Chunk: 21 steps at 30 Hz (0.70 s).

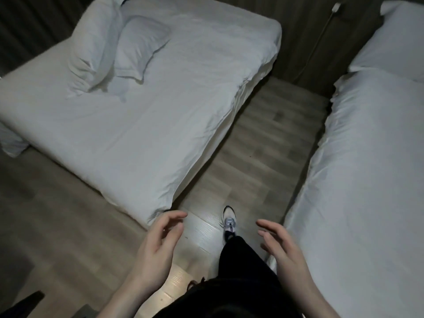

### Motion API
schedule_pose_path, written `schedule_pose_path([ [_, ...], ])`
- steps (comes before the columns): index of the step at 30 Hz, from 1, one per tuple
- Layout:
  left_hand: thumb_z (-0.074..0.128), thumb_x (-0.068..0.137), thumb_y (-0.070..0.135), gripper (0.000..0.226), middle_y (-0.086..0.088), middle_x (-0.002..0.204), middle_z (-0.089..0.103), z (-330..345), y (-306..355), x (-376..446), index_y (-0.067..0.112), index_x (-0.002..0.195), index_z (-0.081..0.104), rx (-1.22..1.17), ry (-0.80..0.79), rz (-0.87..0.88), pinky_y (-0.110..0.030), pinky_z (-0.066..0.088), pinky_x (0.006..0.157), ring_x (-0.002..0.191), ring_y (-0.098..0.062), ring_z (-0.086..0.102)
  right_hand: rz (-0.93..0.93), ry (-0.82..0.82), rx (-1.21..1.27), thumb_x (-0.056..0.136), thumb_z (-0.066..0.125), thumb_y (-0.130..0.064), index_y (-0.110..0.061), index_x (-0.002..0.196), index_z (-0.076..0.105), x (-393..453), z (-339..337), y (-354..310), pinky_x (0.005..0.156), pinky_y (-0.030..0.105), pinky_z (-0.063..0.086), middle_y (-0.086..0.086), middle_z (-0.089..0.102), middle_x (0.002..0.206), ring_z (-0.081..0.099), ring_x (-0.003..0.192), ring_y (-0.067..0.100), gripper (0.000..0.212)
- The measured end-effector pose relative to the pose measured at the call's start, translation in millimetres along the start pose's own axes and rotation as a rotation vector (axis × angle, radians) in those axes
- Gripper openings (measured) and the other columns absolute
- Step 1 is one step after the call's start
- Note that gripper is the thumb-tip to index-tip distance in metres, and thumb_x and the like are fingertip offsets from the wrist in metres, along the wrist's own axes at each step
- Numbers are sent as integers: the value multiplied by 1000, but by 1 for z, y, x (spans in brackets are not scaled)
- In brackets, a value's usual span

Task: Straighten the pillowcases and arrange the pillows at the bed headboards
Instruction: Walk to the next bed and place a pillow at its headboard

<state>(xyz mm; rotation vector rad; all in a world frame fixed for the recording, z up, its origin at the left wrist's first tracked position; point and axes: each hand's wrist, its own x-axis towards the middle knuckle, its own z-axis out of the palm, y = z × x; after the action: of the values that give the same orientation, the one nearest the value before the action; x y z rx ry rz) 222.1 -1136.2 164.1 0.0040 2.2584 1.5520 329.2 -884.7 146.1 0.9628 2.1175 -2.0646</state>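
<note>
Two white pillows lie crumpled on the left bed (142, 143) near its far corner: a long one (91, 47) and a smaller one (140, 49) leaning against it. A third white pillow (394, 40) lies at the head of the right bed (367, 180). My left hand (158, 244) hovers over the floor by the left bed's near corner, fingers loosely curled, holding nothing. My right hand (282, 246) hovers beside the right bed's edge, fingers relaxed, empty.
A wooden floor aisle (259, 145) runs between the two beds. My leg in dark trousers and a white shoe (229, 220) stand in it. A cable with a plug (321, 37) hangs on the dark wall panel. White bedding (11, 138) hangs at the left edge.
</note>
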Motion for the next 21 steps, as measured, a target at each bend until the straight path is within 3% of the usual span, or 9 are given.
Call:
schedule_pose_path([
  [4,59,104,31,20,10,119,72,9,27,81,31,119,72,-29,41,-44,-27,50,98,114,-8,65,3,-51,-12,103,57,-13,-32,111,73,93,0,-41,90,27,54,-14,75,101,71,102,7,25],
  [8,55,105,25,23,15,120,71,19,69,152,34,118,72,-41,115,-51,-24,48,93,114,0,63,-30,-109,-34,102,59,-26,-39,116,73,181,-13,-86,97,34,51,-6,73,115,68,109,9,24],
  [12,54,107,24,24,15,123,71,22,100,214,34,120,71,-61,209,-55,-24,48,95,117,0,63,-62,-160,-37,100,61,-20,-22,113,73,266,-21,-133,83,18,56,-11,78,105,72,100,8,19],
  [13,53,107,24,25,15,123,70,22,105,225,35,120,71,-64,230,-64,-25,48,96,118,0,63,-74,-170,-31,97,64,-30,-21,114,73,283,-21,-142,83,18,56,-10,78,105,73,102,9,21],
  [15,53,107,25,25,15,123,70,23,113,247,38,120,70,-86,271,-82,-30,46,98,118,1,62,-94,-200,-68,82,70,-65,-31,114,74,313,-18,-158,91,23,57,-8,77,112,71,107,7,46],
  [17,53,107,25,26,15,121,71,24,117,272,41,118,70,-109,287,-116,-31,46,98,116,2,62,-78,-213,-81,65,70,-83,-33,114,74,343,-12,-166,94,25,56,-9,76,115,70,110,4,70],
  [21,54,106,25,24,15,120,72,29,123,338,39,118,70,-123,260,-146,-27,46,97,116,2,62,-32,-251,-125,76,69,-66,-37,112,73,406,9,-181,90,20,54,-6,76,112,68,114,9,47],
])
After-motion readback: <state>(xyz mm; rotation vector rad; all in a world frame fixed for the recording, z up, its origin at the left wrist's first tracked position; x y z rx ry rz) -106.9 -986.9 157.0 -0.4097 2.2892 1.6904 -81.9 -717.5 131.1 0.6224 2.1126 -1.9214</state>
